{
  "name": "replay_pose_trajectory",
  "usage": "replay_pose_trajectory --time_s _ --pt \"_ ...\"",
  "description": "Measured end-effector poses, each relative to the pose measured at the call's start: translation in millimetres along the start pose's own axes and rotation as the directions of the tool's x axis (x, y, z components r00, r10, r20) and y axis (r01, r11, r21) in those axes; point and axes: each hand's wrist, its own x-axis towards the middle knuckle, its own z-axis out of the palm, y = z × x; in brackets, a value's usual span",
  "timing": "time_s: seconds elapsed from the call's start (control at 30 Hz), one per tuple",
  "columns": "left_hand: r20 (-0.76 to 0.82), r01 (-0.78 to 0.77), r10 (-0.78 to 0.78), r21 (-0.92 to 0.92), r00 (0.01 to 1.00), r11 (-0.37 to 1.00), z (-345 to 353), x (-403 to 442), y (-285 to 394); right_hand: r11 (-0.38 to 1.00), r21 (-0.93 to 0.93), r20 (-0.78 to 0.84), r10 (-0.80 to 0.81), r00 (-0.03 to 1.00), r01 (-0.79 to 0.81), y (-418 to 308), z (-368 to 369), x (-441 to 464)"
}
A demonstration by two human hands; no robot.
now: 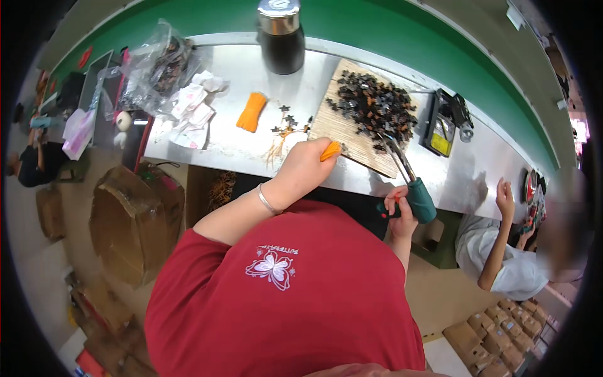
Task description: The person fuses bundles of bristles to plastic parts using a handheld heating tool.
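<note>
My left hand is closed around a bundle of short orange wires, just over the front edge of a wooden board. My right hand grips a green soldering gun with red on its trigger area. Its metal tip reaches to the near edge of a heap of small black parts on the board. Left of the board lie loose orange wires with black parts on their ends. Beyond them rests a tied orange wire bundle.
A dark flask stands at the back of the metal bench. Plastic bags and crumpled white paper lie left. A black device with a yellow label sits right. A co-worker is farther right; cardboard boxes stand on the floor.
</note>
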Motion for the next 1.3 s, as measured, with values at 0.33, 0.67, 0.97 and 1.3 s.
replay_pose_trajectory --time_s 0.33,0.67,0.97,1.3 --pt "-0.543 0.305 -0.247 0.019 0.803 0.952 -130.7 -8.7 -60.4 1.000 -0.027 0.016 0.004 1.000 -0.003 0.3 -1.3 0.2" --pt "-0.733 0.676 -0.320 0.251 0.600 0.693 -294.9 -124.9 -175.7 0.999 -0.041 0.010 0.025 1.000 -0.025 -4.1 3.5 3.1" --pt "-0.824 0.713 -0.229 0.268 0.518 0.648 -278.8 -116.5 -182.7 0.996 -0.087 0.023 0.026 0.999 -0.024 -4.6 0.7 6.8" --pt "-0.829 0.667 -0.028 0.428 0.558 0.610 -269.1 -116.9 -209.0 0.998 -0.060 0.097 -0.007 0.995 0.013 -1.2 -5.4 8.8"
